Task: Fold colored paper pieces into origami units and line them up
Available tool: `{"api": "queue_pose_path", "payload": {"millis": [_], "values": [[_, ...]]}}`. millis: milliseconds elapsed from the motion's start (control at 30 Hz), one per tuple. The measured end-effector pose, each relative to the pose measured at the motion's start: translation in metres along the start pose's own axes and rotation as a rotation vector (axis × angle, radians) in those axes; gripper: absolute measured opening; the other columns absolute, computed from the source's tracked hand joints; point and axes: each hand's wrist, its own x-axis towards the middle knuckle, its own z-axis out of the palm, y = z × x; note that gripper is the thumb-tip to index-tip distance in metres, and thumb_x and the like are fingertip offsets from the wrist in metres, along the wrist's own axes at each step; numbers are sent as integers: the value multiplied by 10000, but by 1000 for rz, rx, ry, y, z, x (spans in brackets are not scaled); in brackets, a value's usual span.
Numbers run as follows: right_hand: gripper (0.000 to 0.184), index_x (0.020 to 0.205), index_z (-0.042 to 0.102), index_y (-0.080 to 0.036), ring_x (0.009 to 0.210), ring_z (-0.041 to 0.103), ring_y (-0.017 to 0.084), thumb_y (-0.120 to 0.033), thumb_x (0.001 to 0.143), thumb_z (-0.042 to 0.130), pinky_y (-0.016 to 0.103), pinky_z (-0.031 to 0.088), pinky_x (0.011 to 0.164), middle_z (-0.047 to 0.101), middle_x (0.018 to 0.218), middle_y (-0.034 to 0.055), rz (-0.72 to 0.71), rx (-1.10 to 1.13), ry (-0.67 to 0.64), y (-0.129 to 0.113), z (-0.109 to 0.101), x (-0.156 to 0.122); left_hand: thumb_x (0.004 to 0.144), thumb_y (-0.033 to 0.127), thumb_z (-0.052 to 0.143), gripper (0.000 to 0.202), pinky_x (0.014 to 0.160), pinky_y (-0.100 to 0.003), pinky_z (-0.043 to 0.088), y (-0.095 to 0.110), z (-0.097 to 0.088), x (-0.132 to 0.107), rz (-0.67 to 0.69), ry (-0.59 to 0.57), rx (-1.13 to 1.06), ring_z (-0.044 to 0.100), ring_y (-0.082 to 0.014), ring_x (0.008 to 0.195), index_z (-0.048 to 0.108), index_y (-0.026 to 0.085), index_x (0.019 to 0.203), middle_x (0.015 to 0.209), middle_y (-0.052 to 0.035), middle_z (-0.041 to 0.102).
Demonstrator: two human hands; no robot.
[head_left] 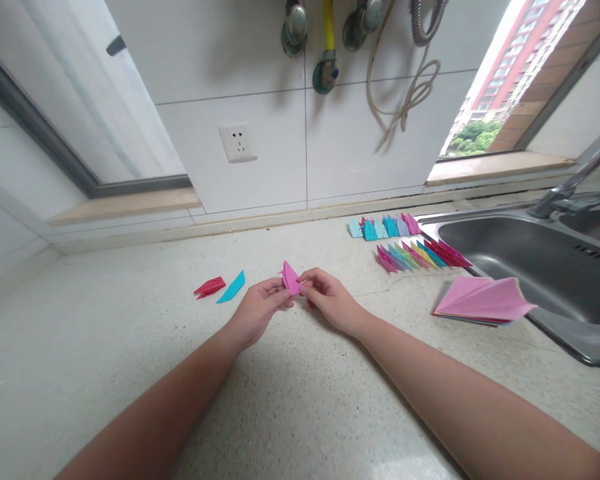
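A small pink folded paper piece (291, 278), an origami figure with a pointed top, is held above the countertop. My left hand (263, 303) pinches it from the left, thumb in front. On its right edge, the thumb and fingertips of my right hand (327, 297) close on the paper. Left of my hands lie a blue folded paper piece (231, 287) and a red folded paper piece (210, 287). The fingers partly cover the lower part of the pink piece.
Two rows of folded paper pieces, a back row (390, 227) and a front row (415, 257), stand at right. Before them lies a stack of paper sheets (483, 299), pink on top, beside the steel sink (560, 317). A tiled wall with a socket (239, 143) rises behind the countertop (130, 347).
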Motion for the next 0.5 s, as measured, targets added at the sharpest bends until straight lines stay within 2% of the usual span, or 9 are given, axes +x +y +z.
{"api": "queue_pose_path", "payload": {"millis": [200, 333, 500], "values": [[264, 1022, 624, -204, 710, 580, 136, -331, 802, 698, 293, 457, 665, 669, 865, 31, 2, 24, -12, -1, 1, -1, 806, 299, 725, 232, 749, -270, 432, -3, -6, 1, -13, 5, -12, 576, -121, 760, 743, 152, 985, 947, -83, 701], [267, 999, 640, -196, 694, 586, 141, -376, 810, 694, 300, 462, 658, 681, 845, 36, 20, 22, -7, -1, 1, -1, 817, 289, 714, 213, 730, -259, 420, -5, -7, 1, -11, -1, -22, 559, -111, 742, 743, 148, 974, 888, -66, 686], [258, 1006, 628, -200, 712, 590, 141, -371, 821, 683, 299, 469, 671, 684, 860, 35, -10, -12, -11, 2, -1, 0, 809, 293, 722, 219, 725, -262, 433, -1, -5, 0, -27, 0, -38, 567, -119, 765, 738, 151, 975, 937, -76, 685]]}}
